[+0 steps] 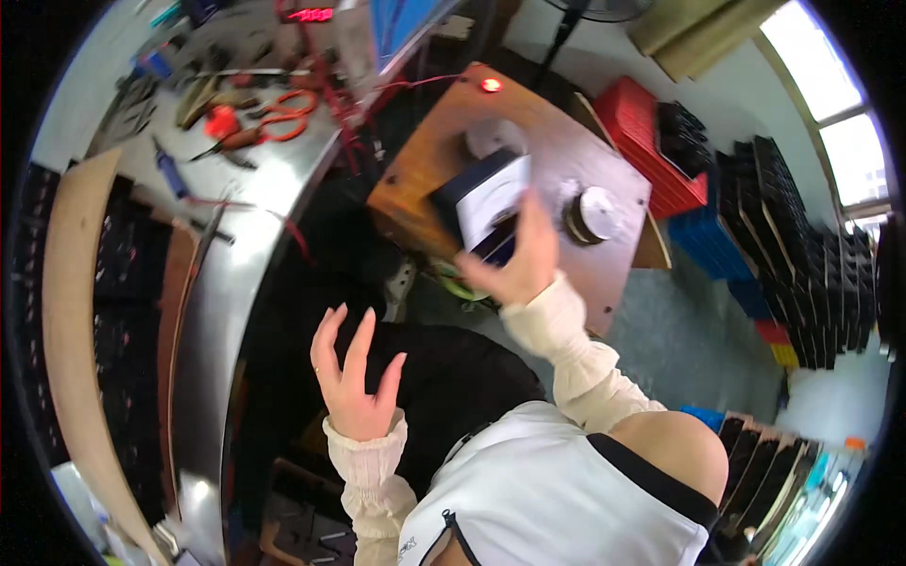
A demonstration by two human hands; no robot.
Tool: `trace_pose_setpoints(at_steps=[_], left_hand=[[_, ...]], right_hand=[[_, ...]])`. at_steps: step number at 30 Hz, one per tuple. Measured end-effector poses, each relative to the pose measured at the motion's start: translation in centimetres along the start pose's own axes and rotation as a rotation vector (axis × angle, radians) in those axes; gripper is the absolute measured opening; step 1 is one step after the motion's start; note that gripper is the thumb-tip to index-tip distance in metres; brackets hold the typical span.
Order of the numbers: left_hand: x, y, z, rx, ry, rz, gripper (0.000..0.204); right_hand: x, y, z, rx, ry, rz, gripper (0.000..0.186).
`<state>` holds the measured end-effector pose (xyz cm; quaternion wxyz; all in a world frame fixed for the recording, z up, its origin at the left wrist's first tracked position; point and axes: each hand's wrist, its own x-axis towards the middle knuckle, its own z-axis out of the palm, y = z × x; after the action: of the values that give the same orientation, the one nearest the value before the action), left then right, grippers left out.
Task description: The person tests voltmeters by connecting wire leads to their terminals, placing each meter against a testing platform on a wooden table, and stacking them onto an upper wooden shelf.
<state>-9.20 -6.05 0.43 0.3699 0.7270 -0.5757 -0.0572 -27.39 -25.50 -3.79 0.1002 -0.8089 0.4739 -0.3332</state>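
Note:
My right hand (525,253) grips the near end of a boxy thing with a dark side and a white face (493,200). Motion blur keeps me from telling its kind. It is tilted above a brown wooden table (429,165). On that table, a round metal piece (493,135) sits behind the box, and a short metal cylinder (595,213) stands to the right of my hand. My left hand (354,377) is raised over my dark lap with its fingers spread, holding nothing.
To the left runs a metal bench (269,179) with orange-handled scissors (288,113), pliers (236,140) and a blue-handled tool (170,170). A red light (491,85) glows at the wooden table's far corner. Red crates (651,151) and stacked black trays (802,245) stand at the right.

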Motion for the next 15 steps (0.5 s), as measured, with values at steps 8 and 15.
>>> trace_pose_setpoints(at_steps=[8,15], left_hand=[[1.9,0.6,1.4,-0.073,-0.052,0.076,0.023],[2.5,1.3,1.1,-0.048,-0.048,0.063,0.013]], right_hand=[[0.8,14.7,-5.2,-0.483,0.233,0.777,0.116],[1.2,14.4,-4.9,-0.442,0.232,0.792,0.119]])
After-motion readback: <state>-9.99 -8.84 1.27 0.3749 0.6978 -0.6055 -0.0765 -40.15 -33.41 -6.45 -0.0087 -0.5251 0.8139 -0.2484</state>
